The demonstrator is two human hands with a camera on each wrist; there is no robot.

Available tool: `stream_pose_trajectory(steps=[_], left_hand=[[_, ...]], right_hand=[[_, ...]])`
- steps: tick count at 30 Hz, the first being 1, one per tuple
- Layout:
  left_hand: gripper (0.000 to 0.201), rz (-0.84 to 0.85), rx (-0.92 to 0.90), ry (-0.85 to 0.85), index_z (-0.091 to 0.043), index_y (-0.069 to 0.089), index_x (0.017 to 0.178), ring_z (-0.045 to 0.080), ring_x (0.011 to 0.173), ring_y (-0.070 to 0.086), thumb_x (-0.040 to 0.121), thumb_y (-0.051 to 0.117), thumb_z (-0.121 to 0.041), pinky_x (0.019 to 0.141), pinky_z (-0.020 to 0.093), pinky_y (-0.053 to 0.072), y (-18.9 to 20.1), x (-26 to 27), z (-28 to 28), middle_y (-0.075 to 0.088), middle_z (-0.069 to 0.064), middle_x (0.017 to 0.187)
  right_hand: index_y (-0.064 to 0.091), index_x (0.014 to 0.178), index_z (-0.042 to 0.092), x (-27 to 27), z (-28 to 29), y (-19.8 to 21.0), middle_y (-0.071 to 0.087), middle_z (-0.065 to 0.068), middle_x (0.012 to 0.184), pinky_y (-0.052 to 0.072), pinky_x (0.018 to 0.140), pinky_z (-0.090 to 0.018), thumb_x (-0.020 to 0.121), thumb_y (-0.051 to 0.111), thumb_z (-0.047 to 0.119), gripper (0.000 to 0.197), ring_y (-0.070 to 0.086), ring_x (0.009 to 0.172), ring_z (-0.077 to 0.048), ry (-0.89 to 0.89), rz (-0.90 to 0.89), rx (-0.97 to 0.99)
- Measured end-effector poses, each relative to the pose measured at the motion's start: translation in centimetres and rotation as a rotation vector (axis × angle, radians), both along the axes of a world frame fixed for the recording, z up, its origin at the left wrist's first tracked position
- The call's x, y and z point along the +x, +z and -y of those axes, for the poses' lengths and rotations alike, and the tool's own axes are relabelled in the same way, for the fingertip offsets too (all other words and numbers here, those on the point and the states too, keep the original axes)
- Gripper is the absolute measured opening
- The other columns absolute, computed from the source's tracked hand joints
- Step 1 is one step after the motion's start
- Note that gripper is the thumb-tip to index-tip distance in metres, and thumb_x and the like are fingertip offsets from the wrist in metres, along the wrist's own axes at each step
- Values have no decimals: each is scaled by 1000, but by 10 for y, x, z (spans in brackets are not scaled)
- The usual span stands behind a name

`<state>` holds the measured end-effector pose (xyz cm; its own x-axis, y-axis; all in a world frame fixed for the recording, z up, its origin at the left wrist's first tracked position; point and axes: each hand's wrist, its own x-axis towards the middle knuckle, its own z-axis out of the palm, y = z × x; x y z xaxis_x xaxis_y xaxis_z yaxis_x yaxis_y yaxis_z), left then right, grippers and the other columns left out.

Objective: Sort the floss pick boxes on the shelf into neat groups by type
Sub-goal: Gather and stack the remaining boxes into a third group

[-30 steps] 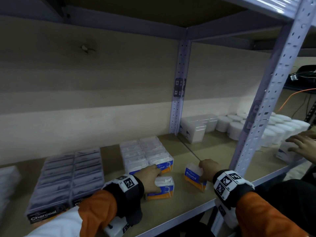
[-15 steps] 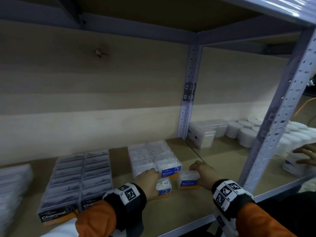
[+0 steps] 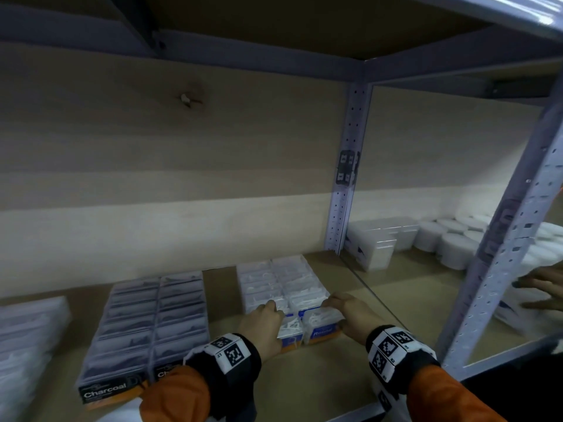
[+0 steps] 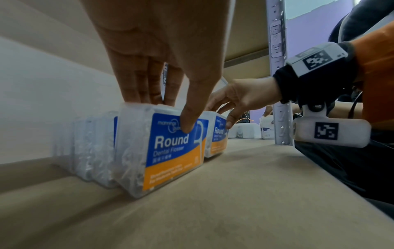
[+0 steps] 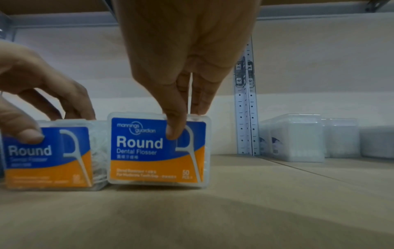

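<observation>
Two clear "Round" floss boxes with blue and orange labels stand upright at the front of the white Round group [image 3: 280,284]. My left hand [image 3: 263,322] pinches the left box [image 3: 289,332] [image 4: 170,148] [image 5: 46,156], thumb on its label and fingers behind its top. My right hand [image 3: 350,312] pinches the right box [image 3: 324,325] [image 5: 157,150] [image 4: 217,136] the same way. Both boxes sit side by side on the shelf board [image 3: 304,376], against the rows behind. A dark "Charcoal" group [image 3: 146,324] lies to the left.
A blurred white group [image 3: 27,333] sits at the far left. A perforated steel post [image 3: 344,190] stands behind the Round group and another post [image 3: 499,269] at the front right. Beyond them are white boxes [image 3: 377,245], round tubs [image 3: 451,242] and another person's hand [image 3: 542,287].
Both hands slid their Round boxes back and together, setting them upright side by side against the front of the Round group. My view shifted closer and slightly left.
</observation>
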<state>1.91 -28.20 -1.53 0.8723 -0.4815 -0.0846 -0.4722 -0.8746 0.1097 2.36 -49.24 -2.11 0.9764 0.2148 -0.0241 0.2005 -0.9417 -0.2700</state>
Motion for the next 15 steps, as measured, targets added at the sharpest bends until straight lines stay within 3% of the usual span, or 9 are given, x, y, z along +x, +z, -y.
stream_pose_trajectory(steps=[7,11,13,15], left_hand=[[50,-27,-6,-8,-10,43,137,24,125,41,93,49,-34,97,35,42,1,2,-2,38,8,136],[49,-27,-10,-14,-11,45,135,23,126,40,93,49,-35,98,33,40,-2,4,-4,37,7,137],[47,-23,-11,-13,-11,47,135,24,125,39,93,49,-34,97,32,40,-4,6,-4,37,7,137],[46,-15,-8,-9,-10,48,134,25,125,39,94,49,-32,97,32,39,-5,7,-4,36,8,137]], right_hand=[[40,143,17,6,-2,-6,35,2,149,22,108,-12,88,48,-3,59,33,138,-9,31,-18,-46],[42,142,18,11,1,-13,36,1,148,22,104,-10,87,48,-4,60,33,138,-12,81,-15,-130],[52,134,14,15,2,-18,42,-5,144,30,104,-23,89,48,-2,48,39,132,-20,120,5,-293],[64,109,11,12,3,-21,50,-15,131,39,87,-36,91,52,4,23,48,114,-26,111,43,-334]])
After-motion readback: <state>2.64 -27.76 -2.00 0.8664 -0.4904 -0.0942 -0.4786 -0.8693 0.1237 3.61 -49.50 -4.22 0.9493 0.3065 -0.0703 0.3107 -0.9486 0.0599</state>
